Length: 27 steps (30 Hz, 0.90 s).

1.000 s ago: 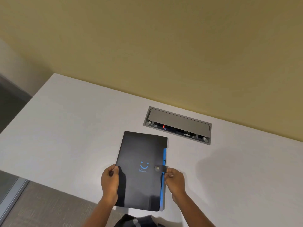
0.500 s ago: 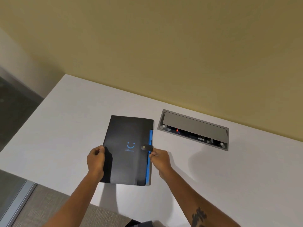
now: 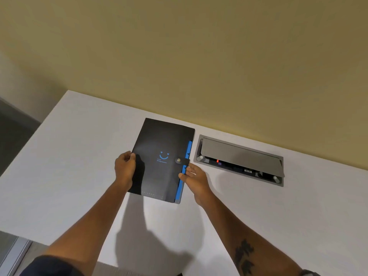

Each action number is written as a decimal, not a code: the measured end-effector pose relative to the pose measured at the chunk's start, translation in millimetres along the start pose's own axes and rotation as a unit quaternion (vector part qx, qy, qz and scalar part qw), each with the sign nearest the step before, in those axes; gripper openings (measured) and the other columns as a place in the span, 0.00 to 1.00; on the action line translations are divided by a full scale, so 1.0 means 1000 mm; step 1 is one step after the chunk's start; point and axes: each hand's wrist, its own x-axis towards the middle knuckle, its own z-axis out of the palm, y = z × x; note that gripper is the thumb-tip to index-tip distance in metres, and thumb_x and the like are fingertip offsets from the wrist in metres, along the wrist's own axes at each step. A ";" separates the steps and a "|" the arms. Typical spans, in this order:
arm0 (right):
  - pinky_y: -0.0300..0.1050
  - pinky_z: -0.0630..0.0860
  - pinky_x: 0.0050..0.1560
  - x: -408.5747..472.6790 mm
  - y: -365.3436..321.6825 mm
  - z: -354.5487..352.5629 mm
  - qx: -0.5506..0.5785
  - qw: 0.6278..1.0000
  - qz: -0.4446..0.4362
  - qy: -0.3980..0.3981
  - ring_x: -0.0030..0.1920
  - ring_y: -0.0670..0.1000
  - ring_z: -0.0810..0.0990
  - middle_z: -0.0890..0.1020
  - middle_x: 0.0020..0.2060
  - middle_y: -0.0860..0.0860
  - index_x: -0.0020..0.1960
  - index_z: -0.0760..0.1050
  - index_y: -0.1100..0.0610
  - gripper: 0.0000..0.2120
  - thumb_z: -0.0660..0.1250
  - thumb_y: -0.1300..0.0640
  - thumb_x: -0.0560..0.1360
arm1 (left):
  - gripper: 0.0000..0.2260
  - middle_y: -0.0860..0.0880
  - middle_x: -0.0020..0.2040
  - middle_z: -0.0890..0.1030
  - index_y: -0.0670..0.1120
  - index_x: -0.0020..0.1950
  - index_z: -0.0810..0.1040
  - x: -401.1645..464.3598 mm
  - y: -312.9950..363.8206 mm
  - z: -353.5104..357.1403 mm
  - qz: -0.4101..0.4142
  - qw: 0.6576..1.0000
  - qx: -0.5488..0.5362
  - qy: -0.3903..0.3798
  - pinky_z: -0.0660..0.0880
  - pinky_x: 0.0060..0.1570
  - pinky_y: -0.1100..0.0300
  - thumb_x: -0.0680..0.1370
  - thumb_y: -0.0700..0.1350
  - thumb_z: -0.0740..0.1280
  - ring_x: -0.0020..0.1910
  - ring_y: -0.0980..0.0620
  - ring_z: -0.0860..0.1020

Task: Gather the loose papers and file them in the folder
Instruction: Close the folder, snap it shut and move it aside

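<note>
The black folder [image 3: 159, 160] lies closed on the white surface [image 3: 69, 156], its snap tab [image 3: 181, 160] fastened, blue edge toward the right. The left hand [image 3: 125, 169] pinches its left edge in a closed grip. The right hand [image 3: 194, 179] pinches the right edge likewise. A grey cable hatch [image 3: 240, 159] sits just beside the folder.

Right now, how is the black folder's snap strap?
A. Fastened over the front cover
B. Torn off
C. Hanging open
A: the strap lies snapped on the cover of the folder, which the left hand and right hand hold by its sides.
</note>
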 end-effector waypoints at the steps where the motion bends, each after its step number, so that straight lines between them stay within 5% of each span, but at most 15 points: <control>1: 0.26 0.77 0.41 0.002 -0.001 0.001 0.009 1.000 0.000 -0.001 0.50 0.44 0.82 0.81 0.52 0.40 0.69 0.75 0.50 0.20 0.75 0.57 0.79 | 0.19 0.44 0.68 0.80 0.43 0.72 0.76 0.004 0.004 0.002 0.003 1.000 0.001 -0.004 0.74 0.69 0.50 0.82 0.48 0.65 0.66 0.42 0.78; 5: 0.42 0.78 0.59 0.006 -0.004 0.001 0.047 0.999 0.010 -0.007 0.67 0.53 0.80 0.79 0.69 0.48 0.78 0.70 0.52 0.31 0.76 0.57 0.78 | 0.21 0.43 0.69 0.79 0.44 0.73 0.74 0.014 0.014 0.009 0.021 0.999 0.018 -0.016 0.73 0.68 0.51 0.82 0.49 0.65 0.67 0.42 0.77; 8: 0.43 0.76 0.59 0.009 -0.005 -0.001 0.051 0.999 0.009 -0.006 0.74 0.57 0.77 0.76 0.75 0.51 0.79 0.68 0.52 0.33 0.77 0.57 0.78 | 0.21 0.44 0.71 0.78 0.44 0.74 0.73 0.020 0.020 0.013 0.030 0.999 0.035 -0.029 0.73 0.69 0.50 0.83 0.50 0.65 0.68 0.42 0.76; 22: 0.56 0.73 0.74 0.001 0.002 -0.019 0.036 0.999 -0.002 -0.015 0.79 0.56 0.71 0.70 0.80 0.51 0.81 0.66 0.50 0.33 0.75 0.55 0.79 | 0.24 0.43 0.73 0.76 0.44 0.76 0.71 0.011 0.019 0.017 0.036 0.997 0.071 -0.016 0.72 0.70 0.49 0.82 0.52 0.64 0.70 0.41 0.75; 27: 0.51 0.73 0.72 -0.027 0.027 -0.052 -0.015 1.000 -0.006 -0.027 0.77 0.53 0.73 0.71 0.79 0.49 0.80 0.67 0.48 0.30 0.72 0.52 0.81 | 0.24 0.42 0.74 0.75 0.43 0.76 0.70 -0.020 0.014 0.014 0.093 0.990 0.107 -0.001 0.73 0.71 0.44 0.81 0.49 0.67 0.72 0.39 0.75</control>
